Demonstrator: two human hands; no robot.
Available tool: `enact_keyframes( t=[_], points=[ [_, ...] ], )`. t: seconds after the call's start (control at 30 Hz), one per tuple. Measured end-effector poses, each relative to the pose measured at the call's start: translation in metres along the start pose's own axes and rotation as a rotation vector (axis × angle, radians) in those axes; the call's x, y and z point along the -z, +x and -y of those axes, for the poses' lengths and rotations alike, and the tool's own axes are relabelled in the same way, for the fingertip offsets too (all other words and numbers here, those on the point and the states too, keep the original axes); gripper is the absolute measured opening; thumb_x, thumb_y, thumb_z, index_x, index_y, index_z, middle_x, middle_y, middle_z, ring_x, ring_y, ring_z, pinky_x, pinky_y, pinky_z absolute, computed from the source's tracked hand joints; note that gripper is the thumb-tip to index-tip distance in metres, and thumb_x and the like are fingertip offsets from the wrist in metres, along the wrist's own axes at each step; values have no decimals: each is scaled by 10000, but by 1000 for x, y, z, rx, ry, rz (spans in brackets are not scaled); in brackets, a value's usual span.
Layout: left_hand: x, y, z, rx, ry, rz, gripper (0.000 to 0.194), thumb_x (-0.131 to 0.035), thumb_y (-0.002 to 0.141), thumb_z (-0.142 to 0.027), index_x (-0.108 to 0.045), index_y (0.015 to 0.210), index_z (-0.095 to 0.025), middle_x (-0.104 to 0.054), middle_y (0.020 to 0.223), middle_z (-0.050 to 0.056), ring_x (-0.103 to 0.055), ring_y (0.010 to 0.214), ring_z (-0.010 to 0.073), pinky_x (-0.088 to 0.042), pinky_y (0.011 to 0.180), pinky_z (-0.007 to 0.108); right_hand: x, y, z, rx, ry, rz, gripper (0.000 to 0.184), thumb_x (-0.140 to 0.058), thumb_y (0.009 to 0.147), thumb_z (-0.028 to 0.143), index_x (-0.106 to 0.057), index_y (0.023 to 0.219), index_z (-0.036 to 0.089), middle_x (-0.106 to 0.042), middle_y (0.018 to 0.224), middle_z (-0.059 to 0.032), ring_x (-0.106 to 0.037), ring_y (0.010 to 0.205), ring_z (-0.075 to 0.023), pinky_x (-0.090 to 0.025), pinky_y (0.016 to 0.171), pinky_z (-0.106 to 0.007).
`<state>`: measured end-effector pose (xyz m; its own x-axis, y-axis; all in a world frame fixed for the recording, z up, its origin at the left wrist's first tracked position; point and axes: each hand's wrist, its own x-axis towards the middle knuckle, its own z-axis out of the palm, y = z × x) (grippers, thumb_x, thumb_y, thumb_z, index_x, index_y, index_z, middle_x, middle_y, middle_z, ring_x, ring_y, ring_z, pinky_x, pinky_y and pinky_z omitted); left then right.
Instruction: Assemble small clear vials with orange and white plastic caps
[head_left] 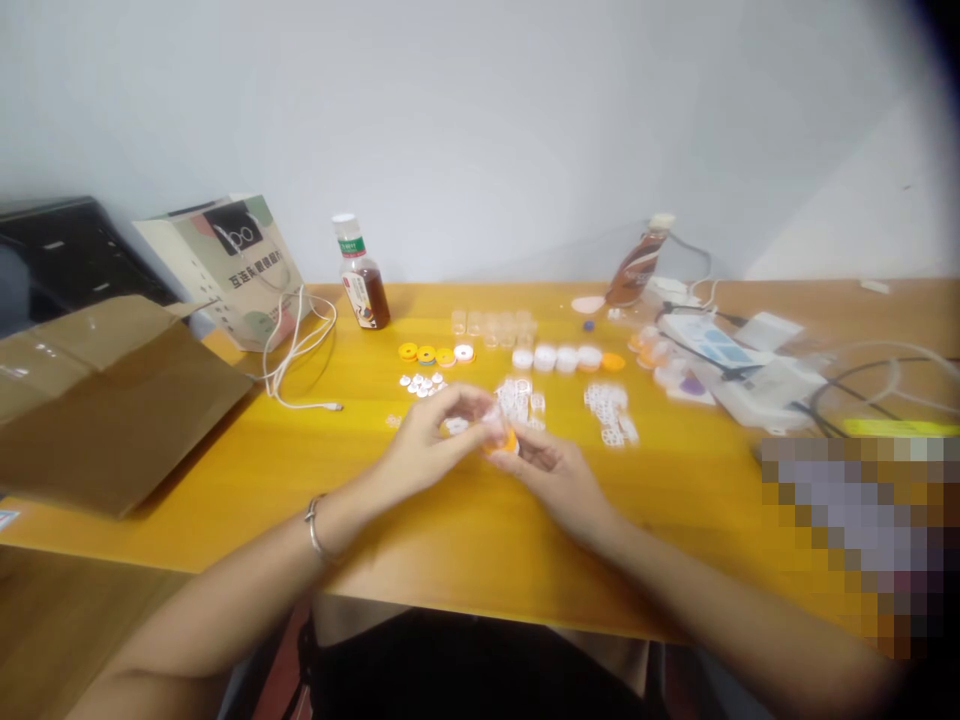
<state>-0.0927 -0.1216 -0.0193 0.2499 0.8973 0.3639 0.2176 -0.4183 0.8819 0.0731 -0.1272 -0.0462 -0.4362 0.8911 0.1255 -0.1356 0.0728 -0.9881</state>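
Yellow wooden table (465,540): smooth, glossy top, taken as the landmark for all positions.

Cardboard box (112,400): brown, flaps open, matte, overhanging the table's left end. Paper bag (240,265): printed, upright at the table's back left corner, white cable (296,350) looping from beside it onto the tabletop. White power strip (750,385) with cables, on the table's right part. Two bottles at the table's back edge: one with brown liquid and a white cap (361,275), upright, left of centre; a second (637,265) tilted, right of centre.

Small parts, mid-table, beyond the hands: a row of round yellow and orange rings (435,354); a row of white round caps (556,358); clear small cups (491,325) behind those; clusters of tiny white pieces (611,412).

Left hand (431,440) and right hand (547,470) meet just above the table's centre. Between their fingertips: a small orange piece (501,441) (rounded, with a clear plastic part on top; blurred, detail uncertain). Both sets of fingers are curled and pinched onto it, left from the left and above, right from below and the right. Metal bangle (315,525) on the left wrist.
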Motion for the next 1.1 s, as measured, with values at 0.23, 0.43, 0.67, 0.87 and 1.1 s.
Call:
enact_keyframes(
  t=[0.23,0.43,0.67,0.87,1.1],
  points=[
    [3,5,7,123,-360,77,248,-622,766,-257,-595,982,-137,-640,941,78,-603,840,148,-475,772,275,3,-1,0,-139,416,136,195,-630,770,295,-671,923,180,-687,878,-33,-637,807,-108,-479,836,-246],
    [-2,1,11,97,-483,127,315,-583,802,-330,-575,1058,-146,-625,1008,106,-599,884,172,-472,784,290,1,-4,2,-176,552,182,229,-654,748,337,-675,906,173,-697,866,-44,-646,795,-113,-488,833,-246],
    [-3,-3,8,-53,-247,52,276,-570,812,-282,-574,1055,-151,-619,997,102,-595,899,176,-486,761,276,1,-5,1,-139,587,226,245,-655,758,308,-668,968,181,-693,922,-43,-643,868,-117,-468,887,-244],
    [-1,-1,6,-30,-173,63,298,-546,824,-276,-561,1101,-164,-608,1045,103,-574,958,186,-478,810,307,1,-2,-1,-108,547,164,236,-658,752,308,-669,960,199,-684,958,-36,-643,852,-127,-465,900,-285],
    [-8,2,7,41,-165,-75,266,-678,708,-280,-600,919,-139,-631,882,69,-584,835,160,-453,805,314,-1,-1,-1,-45,358,54,215,-673,734,276,-673,943,227,-671,997,-19,-610,920,-153,-444,895,-320]
  ],
)
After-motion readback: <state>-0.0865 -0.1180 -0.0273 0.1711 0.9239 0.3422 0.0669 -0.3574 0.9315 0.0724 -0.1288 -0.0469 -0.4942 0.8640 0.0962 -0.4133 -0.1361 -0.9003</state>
